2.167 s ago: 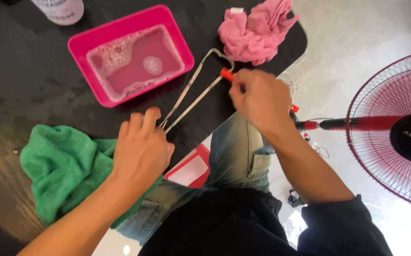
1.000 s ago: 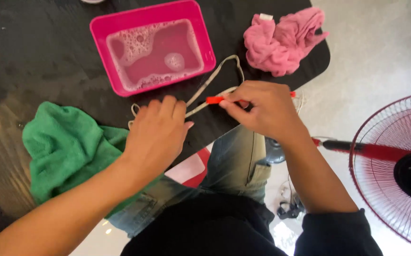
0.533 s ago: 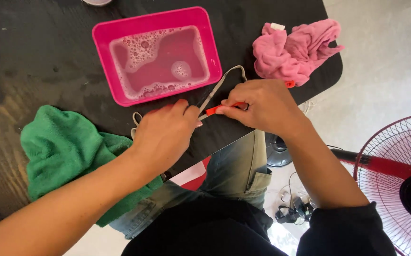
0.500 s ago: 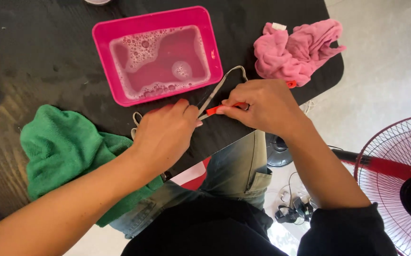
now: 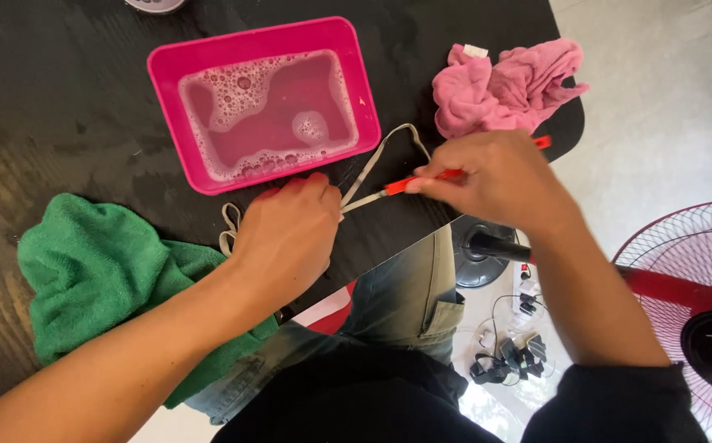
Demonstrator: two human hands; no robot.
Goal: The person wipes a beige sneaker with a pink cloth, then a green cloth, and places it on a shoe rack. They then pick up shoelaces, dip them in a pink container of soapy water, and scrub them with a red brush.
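while the left hand [image 5: 286, 238] presses down on a pale strap [image 5: 372, 168] just below the pink tray [image 5: 163, 70], its fingers lie curled over the strap, and the thumb and forefinger pinch it where it leaves the hand toward the right. from that pinch the strap runs up and right in a narrow loop whose far bend lies just off the tray's lower right corner; another small loop of it shows at the hand's left edge, below the tray's lower left corner. the right hand [image 5: 495, 176], right of the tray, is closed around a thin red tool [image 5: 422, 179], gripped between thumb and fingertips. the tool's tip meets the lower run of the strap, between the two hands and just right of the left fingertips. what kind of tool it is i cannot tell.

soapy pinkish water with foam fills the tray. a green cloth [image 5: 98, 275] lies bunched below and left of the tray, touching the left wrist. a pink cloth [image 5: 499, 86] lies crumpled right of the tray, just above the right hand. all rest on a dark table [image 5: 52, 131]. far right of the tray, on the floor, stands a red fan [image 5: 700, 303].
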